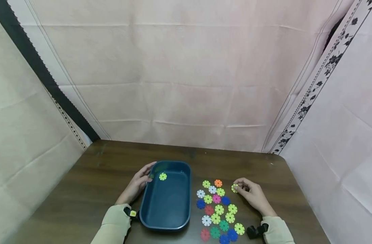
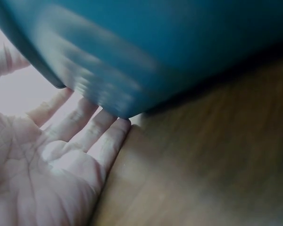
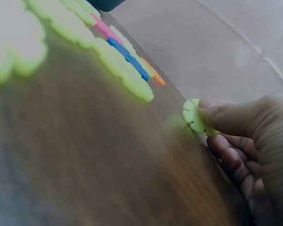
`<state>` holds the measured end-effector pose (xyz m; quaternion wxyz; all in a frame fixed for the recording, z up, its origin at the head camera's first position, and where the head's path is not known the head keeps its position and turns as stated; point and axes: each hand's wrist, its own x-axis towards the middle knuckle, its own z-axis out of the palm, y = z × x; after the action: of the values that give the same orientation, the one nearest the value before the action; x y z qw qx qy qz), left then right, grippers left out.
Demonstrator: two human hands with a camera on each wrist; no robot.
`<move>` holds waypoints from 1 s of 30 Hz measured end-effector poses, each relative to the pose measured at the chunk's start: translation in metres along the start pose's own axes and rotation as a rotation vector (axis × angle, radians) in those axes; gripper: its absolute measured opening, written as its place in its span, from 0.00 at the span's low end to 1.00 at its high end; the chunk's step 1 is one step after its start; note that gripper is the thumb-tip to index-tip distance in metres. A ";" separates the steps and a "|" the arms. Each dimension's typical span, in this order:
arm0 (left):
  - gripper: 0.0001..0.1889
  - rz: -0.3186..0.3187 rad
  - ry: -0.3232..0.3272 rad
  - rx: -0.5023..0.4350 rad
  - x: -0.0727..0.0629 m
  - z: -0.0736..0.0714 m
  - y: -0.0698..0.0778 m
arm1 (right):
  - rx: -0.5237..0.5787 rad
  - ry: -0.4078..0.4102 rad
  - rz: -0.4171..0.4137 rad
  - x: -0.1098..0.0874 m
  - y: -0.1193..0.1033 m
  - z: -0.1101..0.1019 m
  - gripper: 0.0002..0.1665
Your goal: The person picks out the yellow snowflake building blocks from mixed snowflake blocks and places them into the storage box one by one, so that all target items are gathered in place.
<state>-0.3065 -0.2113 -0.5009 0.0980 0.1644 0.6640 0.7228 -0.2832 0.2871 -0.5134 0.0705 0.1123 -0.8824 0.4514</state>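
Observation:
A deep blue rectangular tray (image 1: pixel 166 206) stands on the table, with one yellow-green notched disc (image 1: pixel 162 176) lying inside near its far end. My left hand (image 1: pixel 138 183) grips the tray's far left side, thumb over the rim. In the left wrist view, its fingertips (image 2: pixel 125 123) press against the tray's outer wall (image 2: pixel 132 61) low down. To the right, my right hand (image 1: pixel 253 194) pinches a yellow-green flower-shaped disc (image 3: pixel 192 114) between thumb and fingers. This disc is just beyond the right side of a group of similar discs, partly covered by the thumb.
Between tray and right hand lie several flat notched discs: yellow-green (image 1: pixel 219 209), white (image 1: pixel 206 221), blue (image 1: pixel 232 235), red (image 1: pixel 205 234), green (image 1: pixel 224 225), pink (image 1: pixel 216 198) and orange (image 1: pixel 218 183). Pale cloth (image 1: pixel 186 84) hangs behind the brown table (image 1: pixel 112 162) and along both sides.

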 end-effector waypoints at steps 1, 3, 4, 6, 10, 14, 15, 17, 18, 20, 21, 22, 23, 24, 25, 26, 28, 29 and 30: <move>0.33 0.008 -0.005 0.003 0.000 -0.001 0.001 | -0.006 0.003 -0.007 0.002 -0.001 -0.001 0.05; 0.33 0.026 -0.014 0.012 0.000 -0.003 0.002 | -0.014 0.002 -0.023 0.004 -0.002 -0.001 0.06; 0.33 0.029 -0.013 0.015 0.000 -0.004 0.003 | -0.018 -0.001 -0.033 0.005 -0.002 -0.001 0.06; 0.33 0.038 -0.007 0.022 0.001 -0.005 0.004 | -0.028 -0.002 -0.054 0.006 -0.003 -0.001 0.07; 0.33 0.039 -0.012 0.018 0.005 -0.003 0.005 | -0.042 0.038 -0.073 0.008 -0.002 -0.003 0.05; 0.34 0.028 -0.009 0.007 0.004 0.000 0.001 | -0.044 0.037 -0.078 0.005 0.001 -0.005 0.04; 0.34 0.029 -0.005 0.003 0.003 0.001 0.000 | -0.043 0.029 -0.083 0.004 0.002 -0.004 0.05; 0.34 0.028 0.002 -0.006 0.004 0.003 -0.001 | -0.041 0.022 -0.086 0.002 0.002 -0.006 0.05; 0.34 0.027 0.000 -0.011 0.004 0.003 -0.002 | -0.037 0.024 -0.089 0.002 0.002 -0.007 0.05; 0.34 0.020 -0.005 -0.022 0.005 0.005 -0.003 | -0.032 0.033 -0.096 0.001 0.002 -0.008 0.05; 0.34 0.016 -0.011 -0.027 0.005 0.005 -0.003 | -0.030 0.039 -0.098 0.000 0.003 -0.009 0.06; 0.34 0.009 -0.013 -0.030 0.004 0.006 -0.003 | -0.028 0.045 -0.097 0.000 0.003 -0.009 0.06; 0.34 0.008 -0.020 -0.028 0.004 0.006 -0.004 | -0.030 0.047 -0.099 0.000 0.003 -0.009 0.06; 0.34 0.006 -0.021 -0.030 0.004 0.005 -0.004 | -0.025 0.048 -0.096 0.000 0.004 -0.009 0.06; 0.35 0.005 -0.021 -0.026 0.003 0.005 -0.004 | -0.011 0.046 -0.088 0.000 0.003 -0.009 0.06; 0.35 0.009 -0.023 -0.021 0.003 0.004 -0.004 | 0.014 0.046 -0.067 0.000 0.003 -0.008 0.07; 0.35 0.011 -0.020 -0.007 0.002 0.003 -0.004 | 0.099 0.045 -0.018 0.000 0.000 -0.006 0.10; 0.35 0.013 -0.018 -0.001 0.002 0.002 -0.004 | 0.153 0.048 0.011 0.000 -0.002 -0.005 0.12; 0.35 0.010 -0.016 0.003 0.002 0.001 -0.003 | 0.215 0.055 0.047 0.000 -0.005 -0.003 0.14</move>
<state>-0.3084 -0.2095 -0.5035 0.0993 0.1738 0.6634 0.7210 -0.2818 0.2873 -0.5078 0.0718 0.0861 -0.8291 0.5477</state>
